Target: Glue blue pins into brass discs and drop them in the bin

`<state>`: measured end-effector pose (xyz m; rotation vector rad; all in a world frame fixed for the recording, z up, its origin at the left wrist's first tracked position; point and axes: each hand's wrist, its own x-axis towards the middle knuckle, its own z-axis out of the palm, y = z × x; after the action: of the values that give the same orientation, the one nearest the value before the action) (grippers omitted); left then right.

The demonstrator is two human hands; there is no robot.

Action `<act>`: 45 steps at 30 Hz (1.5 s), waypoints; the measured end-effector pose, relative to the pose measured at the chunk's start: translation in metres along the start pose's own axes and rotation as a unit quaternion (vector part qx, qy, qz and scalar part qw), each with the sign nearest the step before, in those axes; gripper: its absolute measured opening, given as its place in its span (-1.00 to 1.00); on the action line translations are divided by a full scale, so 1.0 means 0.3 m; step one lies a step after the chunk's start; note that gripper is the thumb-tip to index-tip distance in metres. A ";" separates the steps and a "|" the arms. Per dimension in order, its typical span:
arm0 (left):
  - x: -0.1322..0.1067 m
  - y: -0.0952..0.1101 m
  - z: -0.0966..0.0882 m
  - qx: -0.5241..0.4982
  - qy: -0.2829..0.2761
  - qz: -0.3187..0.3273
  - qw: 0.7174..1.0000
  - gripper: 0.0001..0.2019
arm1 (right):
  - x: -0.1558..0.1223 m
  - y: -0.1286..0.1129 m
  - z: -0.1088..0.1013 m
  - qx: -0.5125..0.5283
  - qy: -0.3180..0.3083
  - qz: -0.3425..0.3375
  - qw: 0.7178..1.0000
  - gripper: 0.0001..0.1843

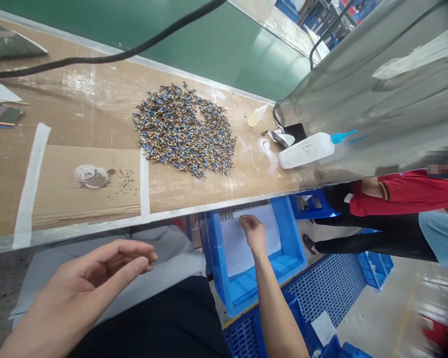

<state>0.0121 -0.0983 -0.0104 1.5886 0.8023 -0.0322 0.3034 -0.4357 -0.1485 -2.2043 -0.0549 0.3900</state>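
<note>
My right hand (253,231) reaches over the blue bin (224,293) below the table edge. Its thumb and fingers are pinched on a small part, only a dark tip of which shows. White paper (242,248) lines the bin, with small metal parts (227,216) in rows along its far edge, beside my fingertips. Above my lap, my left hand (108,278) is loosely curled with the thumb near the fingertips, and nothing shows in it. A large pile of small brass-coloured and blue parts (182,132) lies on the cardboard-covered table.
On the table (261,174) are a clear round container (92,176), a white bottle with a blue nozzle (306,150) and a small yellowish bottle (257,115). A black cable (134,52) crosses above. A person in a red shirt (406,194) is at the right.
</note>
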 end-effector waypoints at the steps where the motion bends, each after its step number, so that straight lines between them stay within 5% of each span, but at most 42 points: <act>1: 0.000 -0.003 0.002 -0.006 -0.007 -0.006 1.000 -0.57 | 0.036 0.043 0.008 -0.017 -0.010 0.016 1.000 -0.63; 10: 0.000 -0.046 -0.006 -0.006 -0.060 -0.020 0.998 -0.60 | 0.161 0.203 0.065 -0.090 -0.043 0.076 0.992 -0.66; 18: -0.004 -0.012 -0.002 -0.013 -0.051 -0.028 0.998 -0.58 | 0.134 0.155 0.077 -0.051 -0.015 0.056 0.997 -0.60; 23: -0.009 -0.017 -0.007 -0.035 -0.050 -0.017 0.998 -0.61 | 0.022 -0.005 0.028 -0.017 0.099 -0.024 0.995 -0.49; 27: -0.011 -0.010 -0.013 -0.049 -0.036 -0.027 0.998 -0.62 | -0.096 -0.264 -0.007 0.021 0.196 -0.134 0.971 -0.50; 29: -0.010 0.001 -0.013 -0.054 -0.036 -0.025 0.998 -0.62 | -0.122 -0.434 0.021 0.027 0.154 -0.193 0.969 -0.58; 31: -0.012 0.015 -0.015 -0.050 -0.042 -0.007 0.998 -0.63 | -0.115 -0.602 0.082 0.012 0.044 -0.271 0.961 -0.70; 34: -0.034 0.034 -0.029 -0.043 -0.013 0.010 0.999 -0.63 | -0.073 -0.781 0.195 -0.061 -0.049 -0.380 0.922 -0.79; 39: -0.103 0.010 -0.087 -0.067 0.075 -0.029 0.994 -0.58 | -0.024 -0.838 0.281 -0.212 -0.049 -0.422 0.880 -0.85; 45: -0.144 -0.122 -0.184 -0.052 0.092 -0.083 0.991 -0.45 | -0.022 -0.813 0.197 -0.201 -0.079 -0.456 0.864 -0.72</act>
<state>-0.0621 -0.0712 -0.0108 1.4379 1.0624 0.0360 0.3032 -0.2406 0.0097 -2.2401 -1.3176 0.0054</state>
